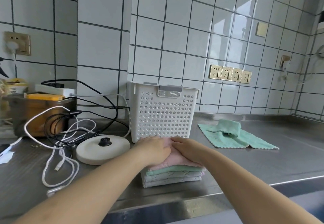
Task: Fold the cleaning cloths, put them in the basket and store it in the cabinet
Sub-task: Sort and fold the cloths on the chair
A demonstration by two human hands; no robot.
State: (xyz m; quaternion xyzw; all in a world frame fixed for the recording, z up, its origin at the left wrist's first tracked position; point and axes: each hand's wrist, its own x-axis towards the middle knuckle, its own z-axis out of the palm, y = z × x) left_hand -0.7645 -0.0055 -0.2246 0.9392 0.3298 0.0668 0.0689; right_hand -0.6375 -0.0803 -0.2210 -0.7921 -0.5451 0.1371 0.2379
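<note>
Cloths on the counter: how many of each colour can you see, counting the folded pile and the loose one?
Pink cloth, top of the pile under both hands: 1
Green cloths: 2, one folded in the pile, one loose and unfolded right of the basket
Grey-white patterned cloths, bottom of the pile: about 2; layers hard to separate
Total: about 5

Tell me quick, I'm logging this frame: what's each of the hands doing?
Left hand: open, fingers flat, pressing on the pink cloth atop the stack.
Right hand: open, also pressing flat on the pink cloth.
</note>
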